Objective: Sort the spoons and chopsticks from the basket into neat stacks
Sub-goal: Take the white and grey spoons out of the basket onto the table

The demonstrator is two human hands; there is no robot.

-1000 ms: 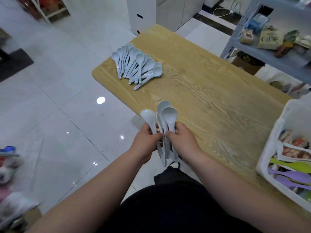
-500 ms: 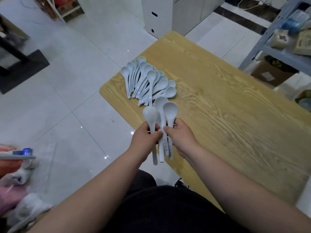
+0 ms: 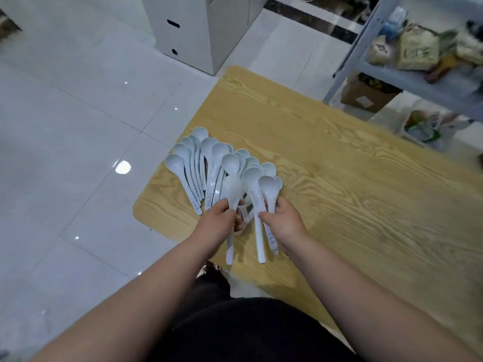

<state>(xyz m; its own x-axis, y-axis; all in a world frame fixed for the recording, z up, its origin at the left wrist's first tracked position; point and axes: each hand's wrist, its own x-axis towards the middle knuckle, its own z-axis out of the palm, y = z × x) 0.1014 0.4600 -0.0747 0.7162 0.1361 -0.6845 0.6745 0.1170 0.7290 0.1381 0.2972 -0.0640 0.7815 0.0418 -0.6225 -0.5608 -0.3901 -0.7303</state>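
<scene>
Several pale blue-white spoons lie fanned in a pile (image 3: 198, 163) near the left corner of the wooden table (image 3: 339, 178), bowls pointing away from me. My left hand (image 3: 218, 223) grips the handle of one white spoon (image 3: 232, 192), bowl up, right over the near end of the pile. My right hand (image 3: 285, 223) holds two white spoons (image 3: 261, 194) by their handles, just right of the left hand. The held spoons overlap the pile's right side. The basket is out of view.
A grey metal shelf (image 3: 407, 77) with bags and packets stands at the far right, a cardboard box (image 3: 366, 95) under it. A white cabinet (image 3: 188, 30) stands on the tiled floor beyond the table's far corner. My dark-clothed lap is below.
Both hands have carried the spoons forward to the pile on the table's left corner. The hands have drifted apart, splitting one spoon to the left from two on the right.
</scene>
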